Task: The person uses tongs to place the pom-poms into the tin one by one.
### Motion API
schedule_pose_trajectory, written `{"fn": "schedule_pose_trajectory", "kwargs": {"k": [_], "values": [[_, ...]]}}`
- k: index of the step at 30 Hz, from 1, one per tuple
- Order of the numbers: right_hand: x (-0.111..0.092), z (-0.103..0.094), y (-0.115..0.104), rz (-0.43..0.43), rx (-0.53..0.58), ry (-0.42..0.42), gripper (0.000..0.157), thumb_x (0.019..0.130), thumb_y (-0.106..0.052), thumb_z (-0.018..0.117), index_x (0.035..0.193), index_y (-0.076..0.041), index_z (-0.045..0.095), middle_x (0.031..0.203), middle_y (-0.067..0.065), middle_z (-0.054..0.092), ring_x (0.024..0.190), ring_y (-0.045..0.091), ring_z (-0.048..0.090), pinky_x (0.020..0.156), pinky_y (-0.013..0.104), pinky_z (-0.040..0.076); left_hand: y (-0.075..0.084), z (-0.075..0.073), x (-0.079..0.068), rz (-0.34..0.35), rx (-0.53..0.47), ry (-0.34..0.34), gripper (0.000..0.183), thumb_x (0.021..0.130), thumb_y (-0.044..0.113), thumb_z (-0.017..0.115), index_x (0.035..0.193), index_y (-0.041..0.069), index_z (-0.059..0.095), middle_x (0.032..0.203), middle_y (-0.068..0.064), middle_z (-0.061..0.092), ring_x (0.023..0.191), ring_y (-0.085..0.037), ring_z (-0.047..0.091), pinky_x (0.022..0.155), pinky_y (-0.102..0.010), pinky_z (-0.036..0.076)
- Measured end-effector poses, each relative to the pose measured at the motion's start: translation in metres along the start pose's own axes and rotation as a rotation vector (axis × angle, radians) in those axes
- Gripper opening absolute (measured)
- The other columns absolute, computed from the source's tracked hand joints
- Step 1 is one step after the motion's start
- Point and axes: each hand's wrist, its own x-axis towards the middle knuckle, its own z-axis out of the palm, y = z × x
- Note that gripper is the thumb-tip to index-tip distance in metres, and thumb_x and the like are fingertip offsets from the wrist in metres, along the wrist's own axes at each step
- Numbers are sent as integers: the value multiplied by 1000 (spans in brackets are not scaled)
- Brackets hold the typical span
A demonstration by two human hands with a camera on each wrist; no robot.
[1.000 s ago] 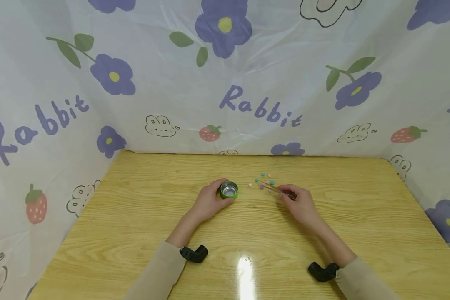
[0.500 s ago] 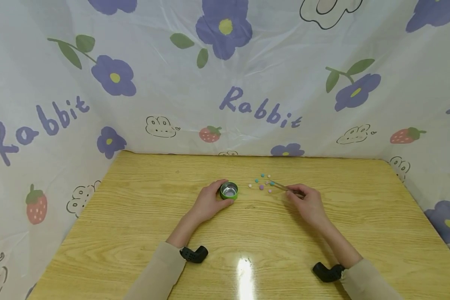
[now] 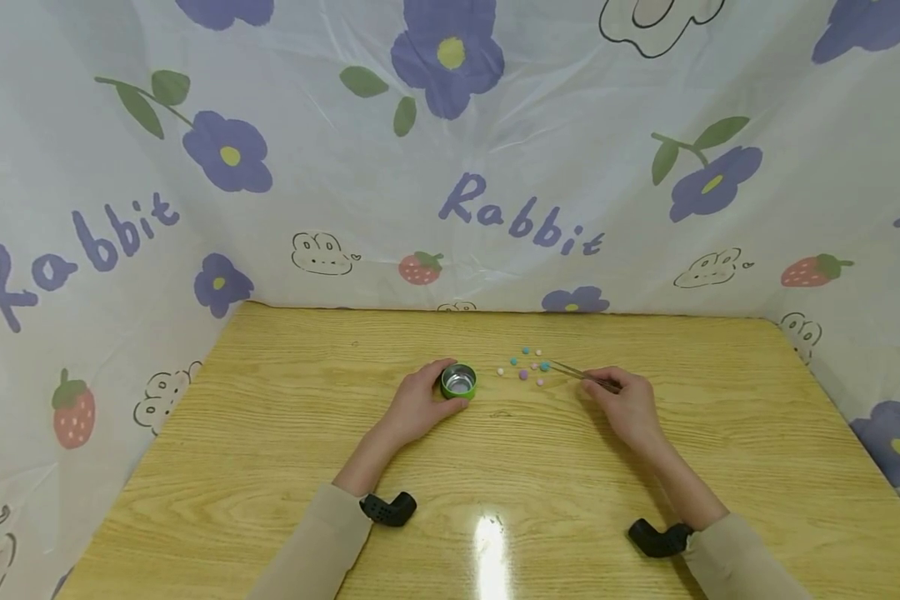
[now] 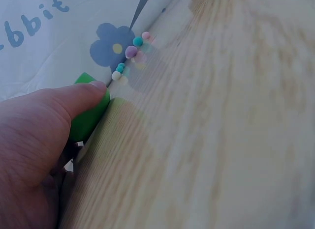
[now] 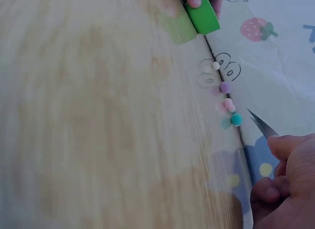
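Observation:
My left hand (image 3: 417, 406) grips a small green round tin (image 3: 461, 395) with a shiny metal inside, thumb on its near side and fingers behind. The tin stands upright on the table, and its inside looks bare in the head view. Between the thumb and fingers of my right hand (image 3: 628, 407) is a pair of metal tweezers (image 3: 583, 375), pointing left. Their tips are close to a teal bead (image 3: 545, 367), with nothing visible between them. Several other small beads lie scattered nearby, among them a purple bead (image 3: 523, 375), a white bead (image 3: 501, 372) and a pink bead (image 3: 540, 382).
The wood-grain table (image 3: 450, 467) ends at the back against a white curtain (image 3: 525, 150) printed with flowers, rabbits and strawberries, which also covers both sides. Black wrist cameras sit on both forearms, the left camera (image 3: 388, 508) and the right camera (image 3: 658, 539).
My right hand has drawn back to the right with the tweezers, their tips moving from the left part of the beads to beyond the right teal one. The left hand and tin have stayed still.

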Motion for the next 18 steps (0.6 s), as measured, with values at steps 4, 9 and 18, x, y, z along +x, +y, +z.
{"fn": "schedule_pose_trajectory", "kwargs": {"k": [4, 9, 18], "values": [[1, 0, 4, 14, -3, 7, 24, 99, -16, 72, 114, 2, 75, 115, 18, 73, 101, 21, 68, 74, 16, 53, 0, 0, -1, -5, 1, -3, 68, 90, 24, 83, 148, 4, 53, 137, -17, 62, 128, -36, 57, 108, -50, 44], [3, 2, 6, 23, -17, 16, 23, 99, -15, 72, 113, 1, 75, 114, 17, 73, 102, 26, 69, 74, 15, 53, 0, 0, 0, -9, 3, -2, 68, 90, 25, 83, 148, 4, 53, 137, -17, 62, 128, -35, 57, 108, -50, 44], [6, 3, 5, 28, -32, 23, 25, 99, -15, 71, 115, 5, 74, 113, 22, 71, 104, 32, 70, 72, 13, 52, -1, 0, 1, -1, 9, -8, 69, 90, 26, 82, 148, 4, 52, 138, -17, 61, 128, -35, 57, 108, -49, 44]]}}
